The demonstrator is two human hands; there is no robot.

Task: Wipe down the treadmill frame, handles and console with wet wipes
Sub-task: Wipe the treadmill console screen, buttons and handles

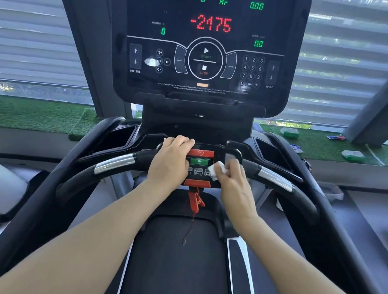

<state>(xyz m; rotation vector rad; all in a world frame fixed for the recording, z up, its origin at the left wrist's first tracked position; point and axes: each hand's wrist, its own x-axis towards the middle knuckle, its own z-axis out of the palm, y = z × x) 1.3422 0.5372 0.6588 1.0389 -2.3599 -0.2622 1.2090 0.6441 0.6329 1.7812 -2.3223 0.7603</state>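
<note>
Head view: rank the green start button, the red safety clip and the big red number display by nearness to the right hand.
From the right hand:
1. Green start button, just left of it.
2. Red safety clip, hanging below the panel.
3. Red number display, high on the console.

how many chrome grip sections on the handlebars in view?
2. The left chrome sensor grip sits on the left handlebar, outboard of the left hand. The right chrome sensor grip sits on the right handlebar, outboard of the right hand holding the wipe. None appear hidden.
</note>
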